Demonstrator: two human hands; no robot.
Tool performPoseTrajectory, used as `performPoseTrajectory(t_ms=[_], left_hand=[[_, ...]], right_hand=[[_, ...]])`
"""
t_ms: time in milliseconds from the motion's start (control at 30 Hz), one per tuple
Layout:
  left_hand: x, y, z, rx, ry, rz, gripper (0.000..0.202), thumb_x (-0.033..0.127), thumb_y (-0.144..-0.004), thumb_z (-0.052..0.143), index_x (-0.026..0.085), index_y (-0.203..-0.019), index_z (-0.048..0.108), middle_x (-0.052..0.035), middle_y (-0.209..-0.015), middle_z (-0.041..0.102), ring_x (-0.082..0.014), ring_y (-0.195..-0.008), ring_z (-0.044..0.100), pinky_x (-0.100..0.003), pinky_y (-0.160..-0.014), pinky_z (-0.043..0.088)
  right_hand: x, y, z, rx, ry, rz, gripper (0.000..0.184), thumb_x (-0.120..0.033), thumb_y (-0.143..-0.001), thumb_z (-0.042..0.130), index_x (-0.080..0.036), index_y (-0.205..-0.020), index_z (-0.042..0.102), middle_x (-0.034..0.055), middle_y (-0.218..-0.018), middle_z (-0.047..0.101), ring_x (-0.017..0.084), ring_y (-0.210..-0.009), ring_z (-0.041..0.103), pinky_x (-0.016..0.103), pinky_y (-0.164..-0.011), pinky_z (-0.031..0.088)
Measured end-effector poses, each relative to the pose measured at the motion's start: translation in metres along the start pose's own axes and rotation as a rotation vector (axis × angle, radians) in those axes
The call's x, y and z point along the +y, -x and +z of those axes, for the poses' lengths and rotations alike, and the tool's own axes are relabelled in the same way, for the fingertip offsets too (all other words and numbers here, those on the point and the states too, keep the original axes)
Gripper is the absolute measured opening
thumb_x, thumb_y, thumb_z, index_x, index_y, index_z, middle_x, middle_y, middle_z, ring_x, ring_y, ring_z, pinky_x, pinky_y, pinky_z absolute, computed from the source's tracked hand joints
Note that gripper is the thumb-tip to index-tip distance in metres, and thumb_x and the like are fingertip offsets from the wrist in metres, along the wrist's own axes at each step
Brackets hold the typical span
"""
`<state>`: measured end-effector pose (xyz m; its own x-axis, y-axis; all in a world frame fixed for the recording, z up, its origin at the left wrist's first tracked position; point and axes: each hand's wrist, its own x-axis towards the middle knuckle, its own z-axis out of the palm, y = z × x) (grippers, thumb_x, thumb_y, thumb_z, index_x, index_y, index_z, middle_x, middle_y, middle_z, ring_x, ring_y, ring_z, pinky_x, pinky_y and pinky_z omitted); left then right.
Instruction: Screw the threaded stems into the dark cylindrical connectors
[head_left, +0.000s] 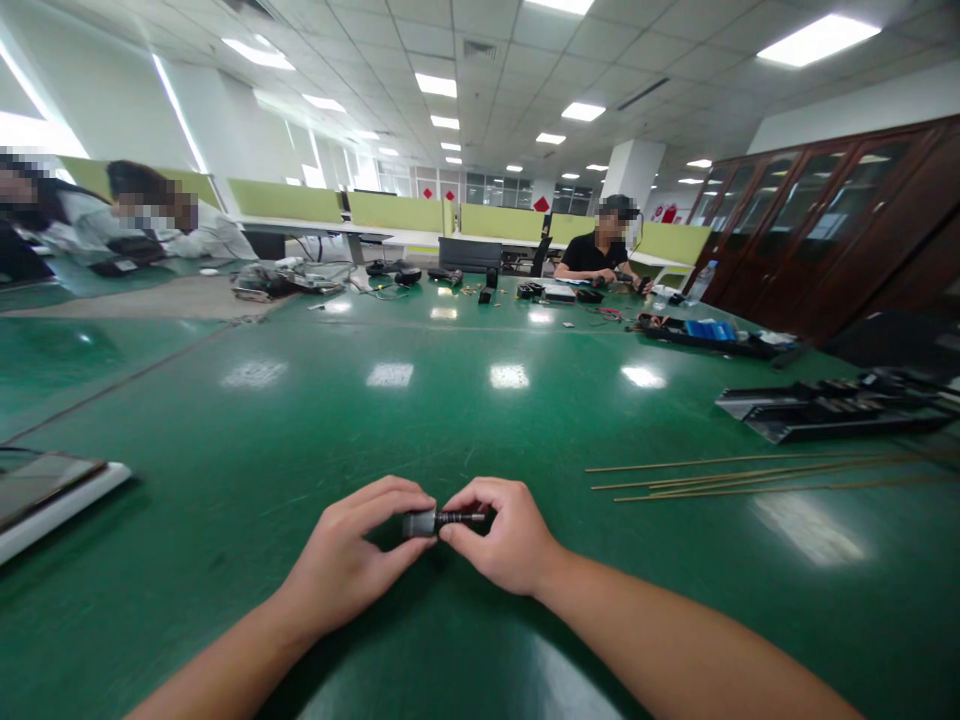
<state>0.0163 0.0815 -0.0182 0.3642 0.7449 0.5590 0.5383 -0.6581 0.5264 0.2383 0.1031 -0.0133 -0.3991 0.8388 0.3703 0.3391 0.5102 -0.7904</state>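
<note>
Above the green table, between my two hands, is a small cylindrical part with a ridged shaft [421, 523]; it looks like a small motor. Its grey body lies to the left, and the dark shaft with a pale tip points right. My left hand [351, 548] pinches the body between thumb and fingers. The thumb and forefinger of my right hand [508, 538] close around the shaft side, near where it meets the body. The fingertips of both hands almost meet there. My other right fingers are curled and partly hidden.
Several thin brass-coloured rods [675, 486] lie to the right, before a black metal rail assembly [832, 405]. A phone [46, 486] rests on a white box at left. Farther back are a black tray [705, 335], tools and cables. A person [592, 255] sits opposite; others sit at left.
</note>
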Motion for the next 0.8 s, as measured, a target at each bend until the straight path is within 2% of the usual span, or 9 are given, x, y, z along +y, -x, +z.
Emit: performPoseTrajectory(t_ms=[333, 800], left_hand=[[0.0013, 0.0002, -0.0020, 0.005, -0.016, -0.005, 0.028, 0.019, -0.083, 0.072, 0.024, -0.111, 0.067, -0.0063, -0.109, 0.066, -0.0175, -0.099, 0.064, -0.029, -0.087, 0.054], [-0.0010, 0.0016, -0.0034, 0.017, -0.017, -0.005, 0.029, 0.019, -0.082, 0.073, 0.025, -0.110, 0.067, -0.0049, -0.109, 0.066, -0.0165, -0.100, 0.064, -0.029, -0.088, 0.053]], right_hand=[[-0.0043, 0.0000, -0.0027, 0.005, -0.005, 0.003, 0.010, -0.021, -0.077, 0.074, -0.019, -0.087, 0.076, 0.0012, -0.078, 0.072, 0.016, -0.070, 0.065, 0.026, -0.065, 0.047], [-0.0021, 0.0002, -0.0011, 0.016, -0.026, 0.004, 0.007, -0.020, -0.078, 0.072, -0.019, -0.085, 0.074, 0.0002, -0.075, 0.070, 0.014, -0.066, 0.061, 0.025, -0.062, 0.044]])
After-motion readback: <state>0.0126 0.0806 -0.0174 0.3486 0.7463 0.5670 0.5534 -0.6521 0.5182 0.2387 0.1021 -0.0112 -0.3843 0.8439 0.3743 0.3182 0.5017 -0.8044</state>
